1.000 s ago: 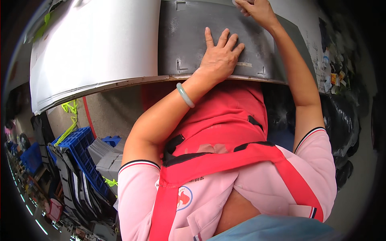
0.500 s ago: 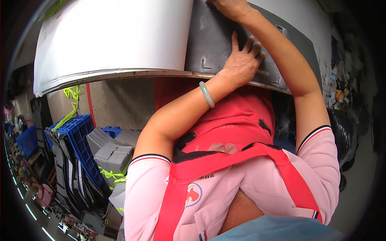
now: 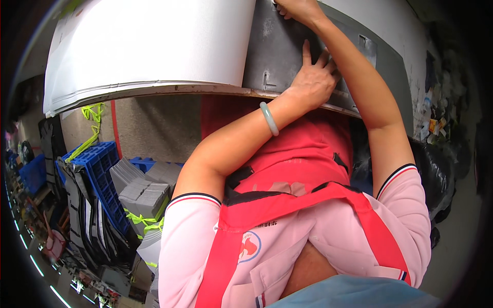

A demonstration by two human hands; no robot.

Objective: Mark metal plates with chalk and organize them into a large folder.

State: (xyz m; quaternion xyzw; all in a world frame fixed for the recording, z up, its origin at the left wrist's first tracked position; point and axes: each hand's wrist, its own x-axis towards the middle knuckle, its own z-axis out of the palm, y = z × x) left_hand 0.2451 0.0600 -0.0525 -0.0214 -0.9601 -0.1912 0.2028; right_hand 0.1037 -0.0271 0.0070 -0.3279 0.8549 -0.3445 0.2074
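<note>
My left hand (image 3: 314,81) rests with spread fingers on a dark grey sheet (image 3: 277,51) marked with small L-shaped cuts. A pale green bangle (image 3: 269,119) circles that wrist. At the top edge, my right hand (image 3: 299,10) is bent inward with curled fingers near the sheet's far part. A small dark bit shows at its fingertips, too little to name. My right forearm passes over the sheet, close to the left fingers. Large white sheets (image 3: 149,46) lie just left of the grey one, on the same worktable (image 3: 215,90).
Lower left, a blue plastic crate (image 3: 100,159) stands beside grey stacked pieces (image 3: 144,197) tied with yellow-green strips (image 3: 92,118). Long black and grey strips (image 3: 84,210) lean there. To the right are black bags (image 3: 434,177) and scraps (image 3: 434,126) by the wall.
The whole view has shifted slightly, so the sheets appear a little further right. My right hand's fingers now show more, curled at the top. My left hand stays on the grey sheet.
</note>
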